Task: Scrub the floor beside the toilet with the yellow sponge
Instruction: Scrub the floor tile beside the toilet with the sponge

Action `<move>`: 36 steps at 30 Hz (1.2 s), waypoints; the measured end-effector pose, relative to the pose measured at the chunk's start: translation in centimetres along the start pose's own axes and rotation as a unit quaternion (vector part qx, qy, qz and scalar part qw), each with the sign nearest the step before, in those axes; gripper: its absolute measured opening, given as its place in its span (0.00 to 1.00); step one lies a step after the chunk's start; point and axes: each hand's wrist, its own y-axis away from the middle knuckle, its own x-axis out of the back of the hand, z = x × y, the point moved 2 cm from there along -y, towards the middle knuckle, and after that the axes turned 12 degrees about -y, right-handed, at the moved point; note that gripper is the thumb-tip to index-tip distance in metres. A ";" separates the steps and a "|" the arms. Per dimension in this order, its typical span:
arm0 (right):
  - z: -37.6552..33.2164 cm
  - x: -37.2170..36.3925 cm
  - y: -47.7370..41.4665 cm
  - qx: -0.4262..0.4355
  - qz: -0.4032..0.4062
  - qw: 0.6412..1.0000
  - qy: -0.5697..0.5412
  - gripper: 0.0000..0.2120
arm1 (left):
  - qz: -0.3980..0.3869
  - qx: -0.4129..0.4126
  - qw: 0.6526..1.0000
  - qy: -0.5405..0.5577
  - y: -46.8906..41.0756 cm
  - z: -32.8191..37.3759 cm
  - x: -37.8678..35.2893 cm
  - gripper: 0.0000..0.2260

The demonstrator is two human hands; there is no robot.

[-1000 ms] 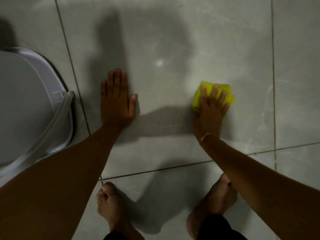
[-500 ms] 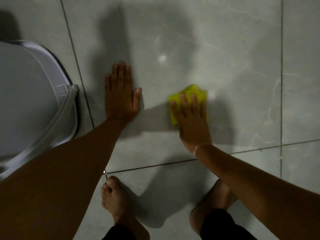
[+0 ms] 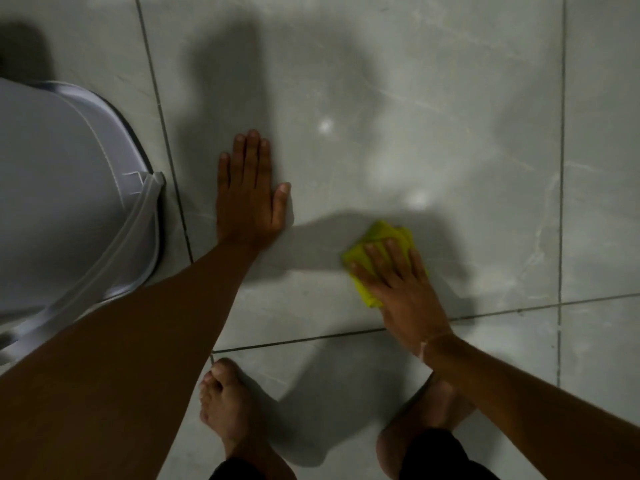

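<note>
While left hand [image 3: 247, 199] lies flat | right hand [image 3: 398, 282] presses yellow sponge [image 3: 379, 237], long axis up-right

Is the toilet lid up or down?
Down. The toilet shows a flat, closed lid with no bowl opening visible.

Glossy grey marble-look floor tiles [image 3: 433, 81], dark grout lines [image 3: 561, 168], dim light, soft shadows
</note>
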 end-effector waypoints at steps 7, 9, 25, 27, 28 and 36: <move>4.4 2.9 -4.7 -0.263 0.138 0.952 -0.078 0.42 | 0.000 -0.003 1.000 -0.007 0.1 0.1 -0.1 0.31; 3.2 1.9 -4.1 -0.109 0.075 0.990 -0.045 0.42 | 0.003 -0.001 1.000 -0.006 0.1 0.1 -0.1 0.31; 9.8 9.0 -14.0 -0.347 0.198 0.913 -0.085 0.37 | 0.013 0.007 1.000 -0.002 0.0 0.1 -0.1 0.31; 7.3 8.7 -16.6 -0.235 0.173 0.956 -0.042 0.37 | 0.011 0.006 1.000 -0.002 0.0 0.0 -0.2 0.31; 6.4 8.5 -17.0 -0.143 0.135 0.980 -0.015 0.38 | 0.012 0.006 1.000 -0.002 0.0 0.0 -0.2 0.31; 4.9 10.1 -21.7 -0.250 0.180 0.950 -0.058 0.35 | 0.016 0.002 1.000 -0.003 0.0 -0.1 -0.8 0.31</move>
